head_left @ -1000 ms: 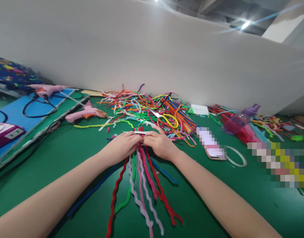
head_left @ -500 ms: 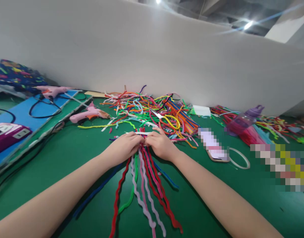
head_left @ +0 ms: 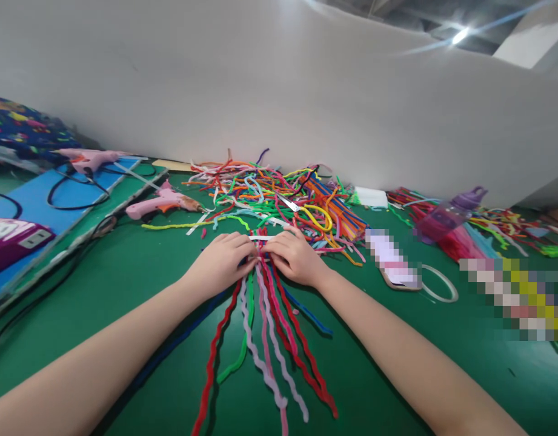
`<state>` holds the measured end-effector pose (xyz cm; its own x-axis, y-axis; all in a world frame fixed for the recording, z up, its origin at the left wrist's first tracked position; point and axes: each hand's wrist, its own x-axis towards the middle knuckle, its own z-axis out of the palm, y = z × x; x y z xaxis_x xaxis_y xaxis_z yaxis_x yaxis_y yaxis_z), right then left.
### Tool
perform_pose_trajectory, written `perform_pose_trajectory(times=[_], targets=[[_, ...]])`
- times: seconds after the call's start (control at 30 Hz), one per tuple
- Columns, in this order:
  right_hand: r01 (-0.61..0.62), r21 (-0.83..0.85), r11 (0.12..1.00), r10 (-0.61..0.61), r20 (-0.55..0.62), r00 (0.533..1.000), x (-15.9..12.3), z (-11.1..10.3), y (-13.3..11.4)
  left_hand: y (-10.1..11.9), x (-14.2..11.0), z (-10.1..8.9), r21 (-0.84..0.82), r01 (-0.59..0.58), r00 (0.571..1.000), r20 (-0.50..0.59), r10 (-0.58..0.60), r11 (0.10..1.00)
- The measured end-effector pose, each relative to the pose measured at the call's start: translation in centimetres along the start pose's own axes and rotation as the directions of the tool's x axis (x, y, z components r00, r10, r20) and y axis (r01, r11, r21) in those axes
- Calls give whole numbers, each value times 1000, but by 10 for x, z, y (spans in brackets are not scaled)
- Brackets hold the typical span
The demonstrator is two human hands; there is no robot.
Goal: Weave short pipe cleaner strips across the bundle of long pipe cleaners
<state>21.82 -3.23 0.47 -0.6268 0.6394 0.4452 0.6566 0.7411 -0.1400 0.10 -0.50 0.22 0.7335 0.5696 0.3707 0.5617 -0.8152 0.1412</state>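
Colourful fuzzy pipe cleaners (head_left: 267, 330) in red, lilac, pink, green and blue fan out toward me across the table, several of them wavy. Their upper ends meet between my two hands, beside a narrow white band (head_left: 259, 238) that runs crosswise. My left hand (head_left: 226, 260) is closed with its fingertips pinching at the gathered ends. Opposite it, my right hand (head_left: 294, 255) has its thumb and fingers bent in on the same spot. The fingers partly cover the band and the join, so how they are fastened is hidden.
Behind my hands lies a heap of loose pipe cleaners (head_left: 242, 194) with yellow-handled scissors (head_left: 317, 218). Pink glue guns (head_left: 160, 203) and their cords are at left, near a purple device (head_left: 17, 242). To the right are a phone (head_left: 392, 260), a white ring (head_left: 446, 284) and a purple bottle (head_left: 446, 215).
My right fingers have lowered and drawn slightly apart from the left ones. The pipe cleaners' free ends have shifted a little, and the view has tilted slightly.
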Motion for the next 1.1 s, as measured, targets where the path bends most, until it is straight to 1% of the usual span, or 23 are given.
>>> perform_pose_trajectory(times=[0.13,0.3,0.43,0.53,0.67,0.87,1.1], targets=[[12,-13,1000,-12,43,999,1,-1,0,0,0,-1,25,17,1000,-5,-17,1000],[25,-7,1000,-24,82,996,2,0,3,-1,0,0,-7,38,999,1,-38,999],[25,3,1000,-25,81,996,1,-1,3,0,2,-1,-24,59,998,12,-59,998],[15,1,1000,-15,81,997,0,-2,0,2,2,-4,-59,81,996,44,-78,995],[-35,3,999,34,88,995,-1,-5,-9,5,1,-8,-76,110,991,84,-103,991],[-191,43,981,185,115,976,0,-4,-20,12,0,-6,-72,219,973,94,-212,973],[-209,94,973,196,135,971,-1,-3,-18,18,-1,-2,-36,252,965,86,-248,967]])
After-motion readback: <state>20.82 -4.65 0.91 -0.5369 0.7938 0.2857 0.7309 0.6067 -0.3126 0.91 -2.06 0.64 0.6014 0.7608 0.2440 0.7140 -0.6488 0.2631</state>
